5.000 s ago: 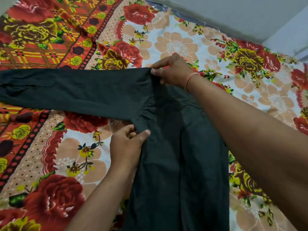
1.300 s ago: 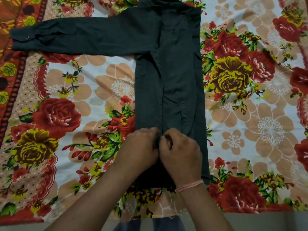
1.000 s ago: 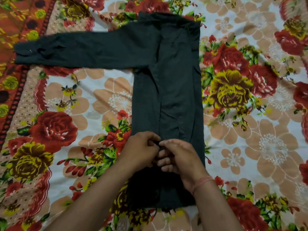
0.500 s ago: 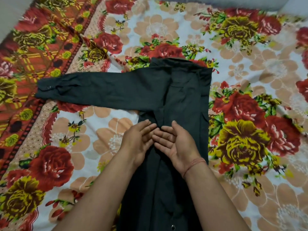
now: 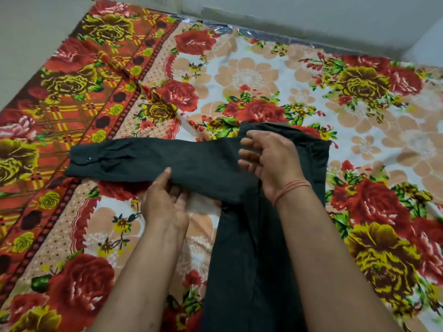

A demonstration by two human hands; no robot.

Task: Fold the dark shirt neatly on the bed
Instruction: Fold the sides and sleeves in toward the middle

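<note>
The dark shirt lies on the flowered bed sheet, its body folded into a narrow strip that runs away from me. One sleeve stretches straight out to the left and ends in a buttoned cuff. My left hand pinches the sleeve's lower edge about midway, thumb on top and fingers underneath. My right hand rests on the shoulder where the sleeve joins the body, fingers spread and holding nothing. A thin orange thread circles that wrist.
The sheet's red checked border runs along the left side. A grey wall stands behind the bed's far edge, with a shiny strip at its foot. Bare grey surface lies past the bed at the upper left.
Both hands have left the middle of the shirt body. The left one moved out and took hold of the sleeve's lower edge; the right one moved up to the shoulder.
</note>
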